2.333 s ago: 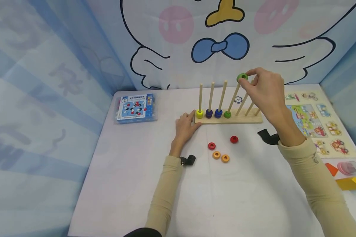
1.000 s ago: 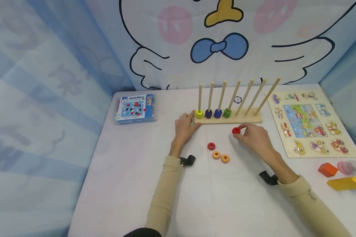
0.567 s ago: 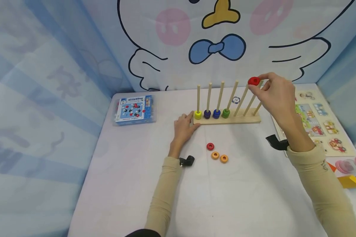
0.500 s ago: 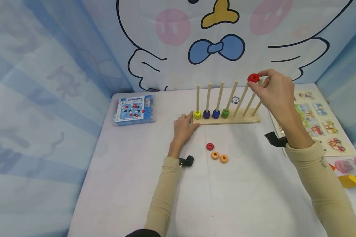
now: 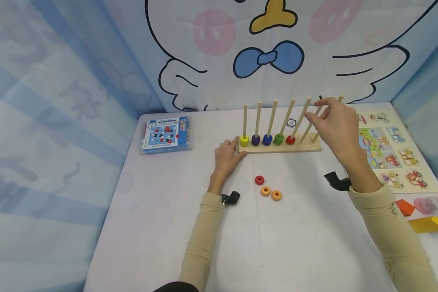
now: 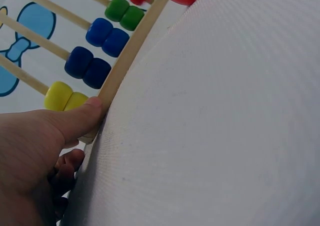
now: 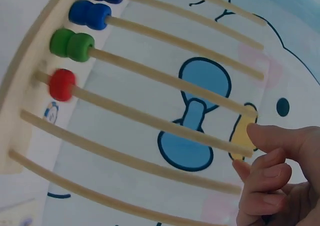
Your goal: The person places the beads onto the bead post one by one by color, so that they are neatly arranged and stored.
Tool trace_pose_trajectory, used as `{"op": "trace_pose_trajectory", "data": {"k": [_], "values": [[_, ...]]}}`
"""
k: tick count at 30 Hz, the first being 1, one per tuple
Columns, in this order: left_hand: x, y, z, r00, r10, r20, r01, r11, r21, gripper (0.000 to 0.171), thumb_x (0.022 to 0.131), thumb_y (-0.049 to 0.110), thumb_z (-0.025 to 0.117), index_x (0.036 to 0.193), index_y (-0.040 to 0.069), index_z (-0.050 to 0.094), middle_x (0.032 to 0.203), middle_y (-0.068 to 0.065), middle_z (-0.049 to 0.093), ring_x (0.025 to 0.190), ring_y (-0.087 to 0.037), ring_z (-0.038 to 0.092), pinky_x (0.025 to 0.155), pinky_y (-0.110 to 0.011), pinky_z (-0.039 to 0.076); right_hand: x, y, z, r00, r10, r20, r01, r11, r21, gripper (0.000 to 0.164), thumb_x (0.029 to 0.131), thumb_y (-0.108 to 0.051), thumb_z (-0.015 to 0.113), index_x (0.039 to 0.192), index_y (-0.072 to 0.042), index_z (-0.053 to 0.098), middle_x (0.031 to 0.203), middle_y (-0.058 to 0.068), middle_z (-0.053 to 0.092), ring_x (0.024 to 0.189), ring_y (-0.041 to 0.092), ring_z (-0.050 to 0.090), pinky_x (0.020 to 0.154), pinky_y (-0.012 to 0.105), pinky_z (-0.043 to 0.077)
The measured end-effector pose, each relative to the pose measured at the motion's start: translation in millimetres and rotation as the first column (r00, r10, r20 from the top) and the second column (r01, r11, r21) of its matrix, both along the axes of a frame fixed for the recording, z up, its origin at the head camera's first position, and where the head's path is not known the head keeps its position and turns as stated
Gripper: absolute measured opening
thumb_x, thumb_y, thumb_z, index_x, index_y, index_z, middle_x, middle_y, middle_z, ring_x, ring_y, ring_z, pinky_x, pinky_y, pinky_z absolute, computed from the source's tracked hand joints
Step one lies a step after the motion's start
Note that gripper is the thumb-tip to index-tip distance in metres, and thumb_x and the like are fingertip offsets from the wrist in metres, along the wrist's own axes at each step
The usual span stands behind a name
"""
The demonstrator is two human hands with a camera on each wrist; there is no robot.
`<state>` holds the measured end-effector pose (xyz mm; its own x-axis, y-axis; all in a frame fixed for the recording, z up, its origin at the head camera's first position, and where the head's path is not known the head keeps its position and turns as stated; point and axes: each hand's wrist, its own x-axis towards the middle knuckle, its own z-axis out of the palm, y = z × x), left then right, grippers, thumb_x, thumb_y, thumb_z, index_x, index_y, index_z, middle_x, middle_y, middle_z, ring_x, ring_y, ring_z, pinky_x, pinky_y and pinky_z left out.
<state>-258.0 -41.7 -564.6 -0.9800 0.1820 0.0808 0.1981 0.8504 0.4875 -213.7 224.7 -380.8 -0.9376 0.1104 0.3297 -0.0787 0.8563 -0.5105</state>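
Near the far edge of the white surface [image 5: 259, 243], my left hand [image 5: 225, 158] pinches the end of the wooden board [image 5: 277, 149]. Four pegs [image 5: 245, 119] carry pairs — yellow beads [image 5: 244, 141], dark blue beads [image 5: 255, 140], blue beads [image 5: 267, 140], green beads [image 5: 279, 139] — and one red bead [image 5: 290, 140] sits low on the fifth peg [image 5: 300, 117]. My right hand [image 5: 337, 125] hangs by that peg's top, thumb and fingertips parted, holding nothing. I'd judge most of the threading done; the loose red bead [image 5: 256, 181] and two orange beads [image 5: 273, 196] lie nearer me, and the last two pegs [image 5: 306, 132] are bare

White table [image 5: 160, 227]: peg stand [image 5: 266, 149], red ring [image 5: 256, 181], two orange rings [image 5: 273, 196], blue box [image 5: 166, 136], puzzle board [image 5: 405, 190], coloured blocks [image 5: 425, 224]
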Motion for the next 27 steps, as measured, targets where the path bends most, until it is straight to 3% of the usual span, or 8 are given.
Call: {"op": "trace_pose_trajectory", "data": {"k": [3, 6, 10, 13, 16, 23, 27], "values": [[1.1, -1, 0.2, 1.0, 0.002, 0.014, -0.002, 1.0, -0.004, 0.069, 0.087, 0.054, 0.06, 0.145, 0.021, 0.042, 0.086, 0.005, 0.047, 0.077, -0.013, 0.042, 0.075, -0.03, 0.033, 14.9, -10, -22.3, 0.999, 0.045, 0.016, -0.044, 0.999, -0.028, 0.042, 0.089, -0.032, 0.067, 0.117, 0.0, 0.063, 0.063, 0.011, 0.057, 0.045, 0.019, 0.042, 0.039, 0.029, 0.03], [0.8, -2, 0.4, 1.0, 0.009, 0.017, -0.009, 1.0, -0.007, 0.068, 0.087, 0.053, 0.061, 0.145, 0.02, 0.042, 0.086, 0.005, 0.048, 0.077, -0.013, 0.042, 0.076, -0.031, 0.033, 27.9, -29, -52.6, 0.979, 0.147, 0.142, -0.14, 0.989, -0.053, 0.036, 0.088, -0.028, 0.069, 0.111, -0.001, 0.065, 0.062, 0.006, 0.057, 0.047, 0.017, 0.044, 0.041, 0.029, 0.033], [-1.5, -2, -0.2, 1.0, 0.009, 0.007, -0.009, 1.0, -0.015, 0.069, 0.087, 0.054, 0.06, 0.145, 0.02, 0.042, 0.086, 0.005, 0.048, 0.078, -0.013, 0.042, 0.077, -0.031, 0.033, 40.6, -54, -92.9, 0.893, 0.31, 0.326, -0.293, 0.951, -0.101, 0.033, 0.085, -0.027, 0.071, 0.107, -0.003, 0.067, 0.061, 0.001, 0.056, 0.05, 0.016, 0.047, 0.047, 0.03, 0.037], [-2.8, 0, -0.8, 1.0, 0.002, 0.007, -0.002, 1.0, -0.023, 0.069, 0.087, 0.054, 0.059, 0.145, 0.021, 0.042, 0.086, 0.006, 0.048, 0.078, -0.012, 0.043, 0.078, -0.032, 0.034, 48.5, -65, -113.5, 0.822, 0.378, 0.425, -0.345, 0.926, -0.155, 0.034, 0.084, -0.028, 0.072, 0.107, -0.003, 0.067, 0.06, 0.0, 0.055, 0.048, 0.015, 0.048, 0.047, 0.029, 0.036], [-3.5, 1, -0.9, 1.0, -0.002, 0.009, 0.002, 0.999, -0.032, 0.069, 0.088, 0.055, 0.059, 0.145, 0.021, 0.042, 0.087, 0.005, 0.048, 0.079, -0.012, 0.043, 0.078, -0.032, 0.034, 52.8, -71, -124.7, 0.786, 0.395, 0.475, -0.35, 0.919, -0.184, 0.035, 0.083, -0.028, 0.073, 0.106, -0.003, 0.067, 0.058, -0.001, 0.054, 0.044, 0.014, 0.048, 0.043, 0.029, 0.036], [-3.5, 1, -0.1, 1.0, 0.008, 0.016, -0.007, 0.999, -0.031, 0.069, 0.087, 0.054, 0.06, 0.145, 0.021, 0.042, 0.088, 0.004, 0.05, 0.08, -0.013, 0.044, 0.079, -0.032, 0.034, 52.7, -76, -132.1, 0.783, 0.392, 0.482, -0.355, 0.919, -0.171, 0.034, 0.084, -0.027, 0.072, 0.104, 0.0, 0.066, 0.057, -0.001, 0.054, 0.043, 0.012, 0.049, 0.042, 0.028, 0.037], [-3.6, 1, -0.6, 1.0, 0.011, 0.022, -0.011, 1.0, -0.029, 0.069, 0.087, 0.054, 0.06, 0.145, 0.021, 0.042, 0.088, 0.005, 0.05, 0.08, -0.012, 0.044, 0.08, -0.032, 0.034, 51.3, -73, -125.4, 0.805, 0.358, 0.473, -0.335, 0.932, -0.134, 0.038, 0.086, -0.031, 0.07, 0.107, 0.0, 0.065, 0.058, -0.001, 0.055, 0.044, 0.013, 0.049, 0.043, 0.029, 0.037]]}}
